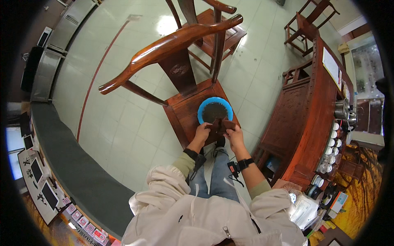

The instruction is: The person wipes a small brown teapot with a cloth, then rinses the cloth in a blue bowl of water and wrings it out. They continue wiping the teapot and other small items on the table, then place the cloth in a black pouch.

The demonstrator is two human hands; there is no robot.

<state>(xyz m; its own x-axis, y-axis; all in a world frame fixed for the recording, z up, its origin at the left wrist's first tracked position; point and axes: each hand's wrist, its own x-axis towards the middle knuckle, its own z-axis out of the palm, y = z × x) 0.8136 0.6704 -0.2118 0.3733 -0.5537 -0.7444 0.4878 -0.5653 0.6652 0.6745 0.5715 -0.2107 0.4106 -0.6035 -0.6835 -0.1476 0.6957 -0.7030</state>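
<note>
Cream-coloured hooded jacket (176,217) fills the bottom middle of the frame, with both forearms reaching up from it toward the centre. Ahead stands a glossy red-brown wooden chair (178,115), its curved top rail crossing the upper middle. On its seat, close to the right edge, sits a round bright-blue basin (200,110) with dark contents (214,111). Pale tiled floor (119,123) lies open to the chair's left; a narrower strip separates it from the carved red-brown wooden bench (295,115) on the right. Between the hands, at the basin's lower rim, is a dark brown flat piece (216,130); whether it touches the rim cannot be told. The left hand (201,133) pinches its left side, fingers closed; the right hand (235,137) grips its right side likewise.
</note>
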